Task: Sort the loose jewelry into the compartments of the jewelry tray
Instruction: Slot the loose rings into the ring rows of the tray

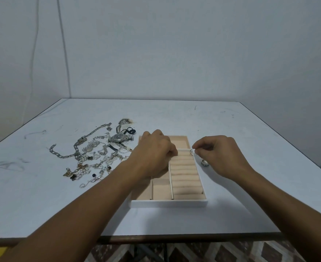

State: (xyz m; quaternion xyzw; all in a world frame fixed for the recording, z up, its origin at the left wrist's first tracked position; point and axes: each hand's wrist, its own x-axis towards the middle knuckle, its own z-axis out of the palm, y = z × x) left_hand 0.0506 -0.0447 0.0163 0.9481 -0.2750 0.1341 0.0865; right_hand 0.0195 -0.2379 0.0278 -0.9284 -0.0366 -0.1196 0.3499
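A white jewelry tray (168,203) with beige padded compartments sits in the middle of the table. My right hand (221,155) pinches a thin ring (192,151) over the tray's right edge, above the ring-roll rows (186,176). My left hand (155,154) rests over the tray's left compartments, fingers curled down at the top of the ring rolls; whether it holds anything is hidden. A second ring (205,163) lies on the table just right of the tray. A pile of loose jewelry (97,157), with chains, pearls and a wristwatch (120,138), lies left of the tray.
The pale table (231,195) has its front edge close to me and its far edge near a plain wall. A patterned floor shows below the front edge. A heavy link chain (80,143) stretches out at the pile's left side.
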